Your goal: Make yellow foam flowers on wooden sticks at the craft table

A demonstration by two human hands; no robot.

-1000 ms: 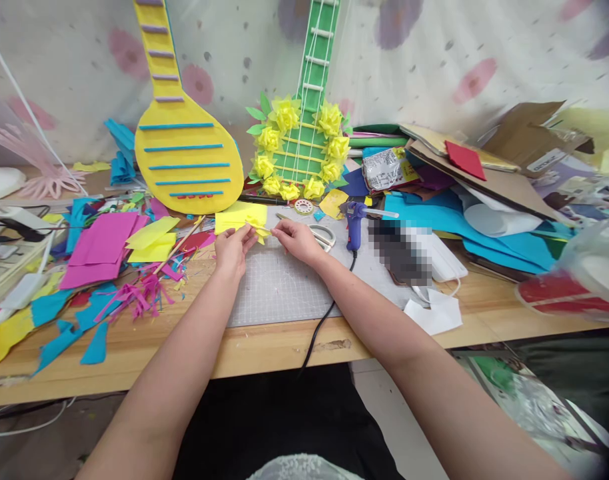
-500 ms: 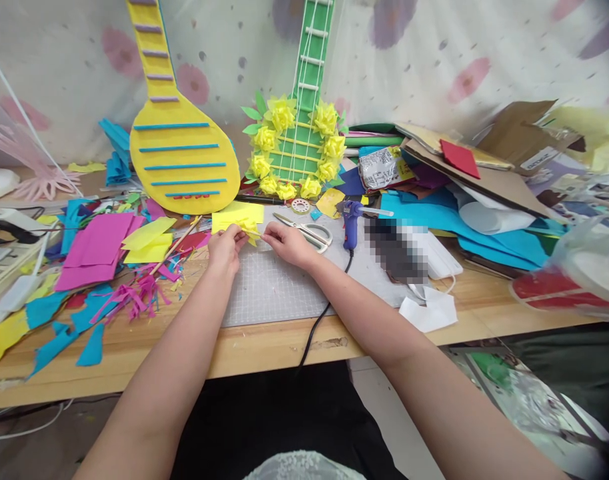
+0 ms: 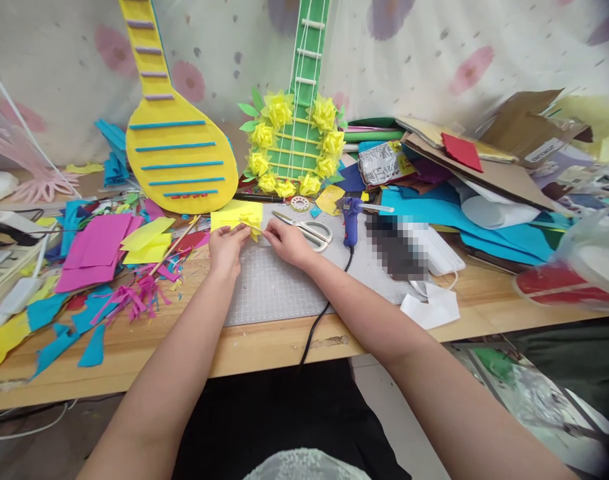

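Observation:
Between my two hands is a small yellow paper flower (image 3: 254, 225) with folded petals. My left hand (image 3: 227, 250) pinches it from the left, fingers bent around its base. Close on its right side, my right hand (image 3: 286, 241) is closed, thumb and fingertips pressed together; what they pinch, if anything, is too small to make out. Behind the flower lies a yellow paper sheet (image 3: 224, 217) on the grey cutting mat (image 3: 264, 293). Scissors (image 3: 314, 235) rest just beyond my right hand, with a blue glue gun (image 3: 351, 223) to their right.
A yellow paper lute (image 3: 182, 153) and a green one (image 3: 304, 143) ringed with yellow flowers lean at the back. Magenta sheets (image 3: 97, 250) and paper scraps cover the left. Cardboard (image 3: 494, 180), blue paper (image 3: 434, 217) and a clear plastic cup (image 3: 574, 267) stand right. The glue gun's cord (image 3: 317, 323) crosses the front edge.
The fingers of my left hand have shifted and stretched a little along the flower, which has turned slightly. My right hand stays nearly in place. The whole view has moved slightly.

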